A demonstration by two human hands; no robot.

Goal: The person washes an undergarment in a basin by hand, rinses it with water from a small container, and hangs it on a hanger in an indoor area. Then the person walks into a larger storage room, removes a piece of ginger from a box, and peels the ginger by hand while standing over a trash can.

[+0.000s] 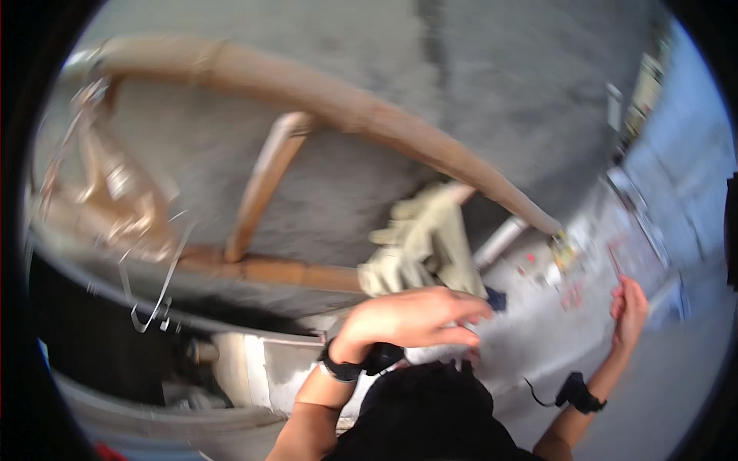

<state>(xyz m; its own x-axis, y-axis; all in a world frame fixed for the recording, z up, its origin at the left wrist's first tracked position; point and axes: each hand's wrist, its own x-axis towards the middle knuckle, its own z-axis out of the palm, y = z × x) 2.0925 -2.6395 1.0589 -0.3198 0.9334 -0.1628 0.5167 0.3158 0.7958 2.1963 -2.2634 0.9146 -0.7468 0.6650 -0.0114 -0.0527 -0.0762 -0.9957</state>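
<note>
My left hand (419, 316) reaches across in front of my body, thumb and fingers apart, smeared somewhat by motion. Just under it shows a whitish thing (437, 354), too unclear to name; I see no grip on it. Beyond this hand a crumpled khaki cloth (421, 242) hangs over the brown pipe frame (377, 123). My right hand (629, 313) is out to the right with its fingers closed. A thin red stick (616, 261) juts from its fingertips; its exact kind is blurred. Black bands circle both wrists.
Clear plastic wrapping (123, 196) hangs at the left end of the frame, beside a bent wire (150, 280). A dark opening (100, 330) lies at lower left. Small red and yellow items lie on the pale surface (538, 330) at right, near a bluish wall (684, 146).
</note>
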